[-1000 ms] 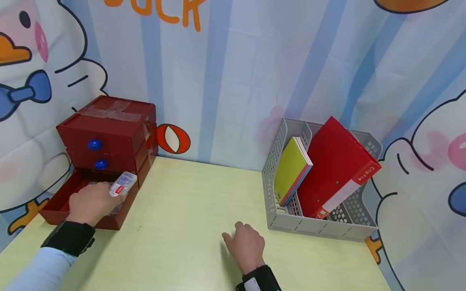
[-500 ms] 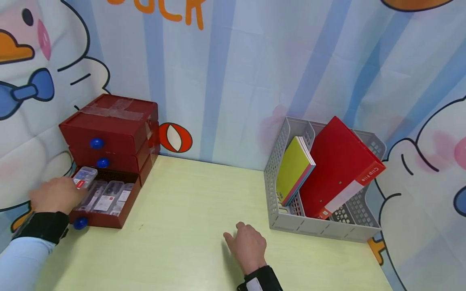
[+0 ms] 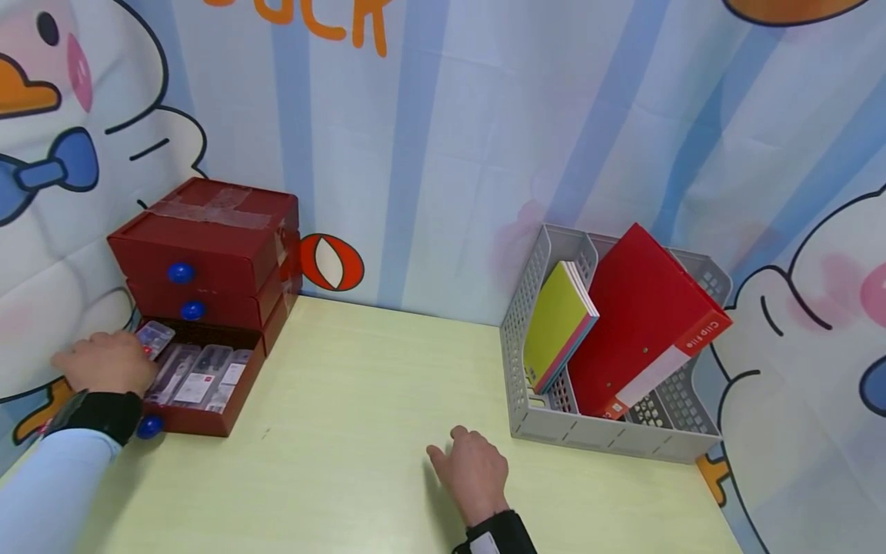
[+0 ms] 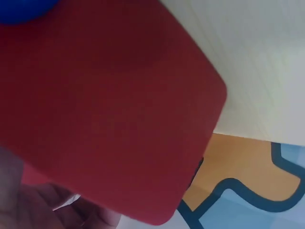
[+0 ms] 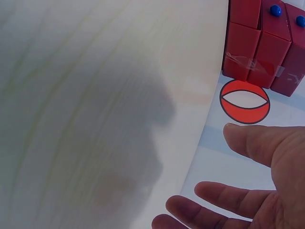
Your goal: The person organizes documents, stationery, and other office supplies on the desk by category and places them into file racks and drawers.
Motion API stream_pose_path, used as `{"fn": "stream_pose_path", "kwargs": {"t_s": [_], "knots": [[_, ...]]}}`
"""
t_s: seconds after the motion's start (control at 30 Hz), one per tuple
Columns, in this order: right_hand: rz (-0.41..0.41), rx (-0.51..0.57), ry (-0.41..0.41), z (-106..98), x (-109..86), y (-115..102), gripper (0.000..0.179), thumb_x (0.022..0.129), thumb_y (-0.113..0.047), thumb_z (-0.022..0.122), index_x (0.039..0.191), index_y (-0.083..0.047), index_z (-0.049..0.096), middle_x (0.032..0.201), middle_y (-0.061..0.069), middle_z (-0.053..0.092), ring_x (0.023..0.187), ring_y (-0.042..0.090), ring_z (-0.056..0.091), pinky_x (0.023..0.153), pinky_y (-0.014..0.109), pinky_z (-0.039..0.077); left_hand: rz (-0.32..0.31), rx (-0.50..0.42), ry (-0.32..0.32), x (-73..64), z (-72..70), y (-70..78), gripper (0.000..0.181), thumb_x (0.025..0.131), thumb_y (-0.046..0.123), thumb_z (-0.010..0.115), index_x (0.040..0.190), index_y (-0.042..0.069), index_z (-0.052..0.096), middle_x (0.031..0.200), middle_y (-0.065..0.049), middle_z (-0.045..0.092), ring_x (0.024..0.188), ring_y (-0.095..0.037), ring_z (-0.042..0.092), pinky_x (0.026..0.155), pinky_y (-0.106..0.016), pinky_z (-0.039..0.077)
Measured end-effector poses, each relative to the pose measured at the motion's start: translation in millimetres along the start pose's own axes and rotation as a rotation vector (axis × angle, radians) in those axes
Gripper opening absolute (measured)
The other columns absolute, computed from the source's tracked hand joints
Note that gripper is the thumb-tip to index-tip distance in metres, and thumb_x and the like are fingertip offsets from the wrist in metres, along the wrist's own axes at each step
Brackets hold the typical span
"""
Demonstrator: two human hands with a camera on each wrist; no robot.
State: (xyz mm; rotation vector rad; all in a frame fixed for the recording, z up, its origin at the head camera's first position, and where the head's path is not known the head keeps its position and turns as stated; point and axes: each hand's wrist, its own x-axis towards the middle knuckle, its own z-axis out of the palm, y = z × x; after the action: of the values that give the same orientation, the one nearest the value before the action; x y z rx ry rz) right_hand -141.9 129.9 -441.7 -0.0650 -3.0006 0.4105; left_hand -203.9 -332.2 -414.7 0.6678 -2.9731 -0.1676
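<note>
At the open bottom drawer (image 3: 201, 422) of a dark red chest, my left hand (image 3: 107, 365) holds a small clear plastic case (image 3: 157, 335) with a red and white label, low at the drawer's left end. Several similar clear cases (image 3: 198, 375) lie side by side in the drawer. In the left wrist view the red drawer front (image 4: 119, 109) hides much of the hand, and only some fingers (image 4: 62, 207) show below it. My right hand (image 3: 474, 475) hovers over the table with relaxed fingers and holds nothing.
Two closed drawers with blue knobs (image 3: 181, 273) sit above the open one. A grey file holder (image 3: 609, 438) at right contains yellow-covered notebooks (image 3: 554, 323) and a leaning red clip file (image 3: 633, 323). A printed curtain hangs behind the pale wooden table (image 3: 332, 400).
My left hand has carried the clear case leftward from over the drawer's right part to its left end, then lowered it slightly. My right hand stays in place.
</note>
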Motion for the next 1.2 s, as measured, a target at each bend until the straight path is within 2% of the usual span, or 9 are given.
{"fn": "stream_pose_path", "kwargs": {"t_s": [0.17, 0.4, 0.57, 0.67, 0.77, 0.9, 1.0, 1.2], "knots": [[-0.001, 0.008, 0.006, 0, -0.7, 1, 0.044, 0.082, -0.043, 0.076, 0.105, -0.007, 0.071, 0.086, 0.011, 0.067, 0.079, 0.032, 0.066, 0.060, 0.045, 0.050, 0.077, 0.015, 0.075, -2.4, 7.6, -1.8, 0.047, 0.080, 0.012, 0.073, 0.097, -0.024, 0.046, 0.087, -0.041, 0.046, 0.076, -0.054, 0.049, 0.077, -0.065, 0.042], [0.005, 0.018, 0.025, -1, -1.2, 3, 0.043, 0.082, -0.043, 0.076, 0.105, -0.007, 0.072, 0.087, 0.012, 0.068, 0.080, 0.034, 0.067, 0.062, 0.047, 0.050, 0.079, 0.027, 0.054, -11.0, 5.3, -1.4, 0.042, 0.080, 0.011, 0.073, 0.092, -0.022, 0.049, 0.087, -0.041, 0.039, 0.079, -0.054, 0.044, 0.073, -0.062, 0.043], [-0.005, 0.018, 0.010, 0, -1.4, 3, 0.043, 0.083, -0.044, 0.076, 0.105, -0.007, 0.071, 0.087, 0.012, 0.068, 0.080, 0.033, 0.067, 0.061, 0.047, 0.050, 0.089, 0.027, 0.079, -13.4, 6.8, -2.8, 0.042, 0.080, 0.010, 0.073, 0.092, -0.022, 0.049, 0.086, -0.041, 0.040, 0.080, -0.054, 0.045, 0.073, -0.064, 0.044], [-0.004, 0.023, 0.003, 1, -1.5, 3, 0.043, 0.083, -0.044, 0.075, 0.105, -0.007, 0.071, 0.088, 0.012, 0.068, 0.080, 0.033, 0.067, 0.062, 0.047, 0.050, 0.086, 0.035, 0.060, -12.1, 7.5, -5.7, 0.043, 0.079, 0.011, 0.074, 0.092, -0.022, 0.049, 0.085, -0.040, 0.041, 0.079, -0.053, 0.045, 0.073, -0.064, 0.044], [0.004, 0.036, 0.003, 1, -1.7, 3, 0.043, 0.082, -0.043, 0.076, 0.104, -0.007, 0.072, 0.088, 0.012, 0.069, 0.081, 0.034, 0.067, 0.063, 0.047, 0.051, 0.078, 0.040, 0.009, -10.7, 6.4, -8.3, 0.041, 0.080, 0.012, 0.073, 0.091, -0.021, 0.052, 0.084, -0.039, 0.042, 0.077, -0.052, 0.046, 0.074, -0.064, 0.043], [0.006, 0.048, -0.001, 2, -1.6, 4, 0.042, 0.082, -0.043, 0.076, 0.104, -0.007, 0.072, 0.089, 0.012, 0.069, 0.082, 0.035, 0.067, 0.064, 0.048, 0.051, 0.038, 0.046, -0.023, -14.9, 4.9, -9.0, 0.040, 0.082, 0.014, 0.072, 0.090, -0.020, 0.053, 0.083, -0.037, 0.044, 0.076, -0.050, 0.048, 0.075, -0.063, 0.045], [0.002, 0.049, -0.001, 2, -1.8, 4, 0.043, 0.082, -0.043, 0.076, 0.104, -0.006, 0.072, 0.089, 0.013, 0.069, 0.081, 0.035, 0.067, 0.063, 0.048, 0.051, 0.009, 0.022, 0.023, -23.7, 5.1, -9.2, 0.041, 0.082, 0.015, 0.073, 0.091, -0.020, 0.052, 0.084, -0.037, 0.046, 0.076, -0.050, 0.050, 0.074, -0.064, 0.046], [-0.005, 0.047, 0.014, 1, -2.6, 4, 0.042, 0.082, -0.042, 0.077, 0.103, -0.006, 0.072, 0.088, 0.012, 0.069, 0.080, 0.034, 0.067, 0.062, 0.047, 0.051, -0.029, -0.084, 0.116, -48.1, 5.6, -10.7, 0.043, 0.089, 0.016, 0.069, 0.100, -0.020, 0.048, 0.094, -0.040, 0.044, 0.085, -0.054, 0.047, 0.076, -0.069, 0.043]]}}
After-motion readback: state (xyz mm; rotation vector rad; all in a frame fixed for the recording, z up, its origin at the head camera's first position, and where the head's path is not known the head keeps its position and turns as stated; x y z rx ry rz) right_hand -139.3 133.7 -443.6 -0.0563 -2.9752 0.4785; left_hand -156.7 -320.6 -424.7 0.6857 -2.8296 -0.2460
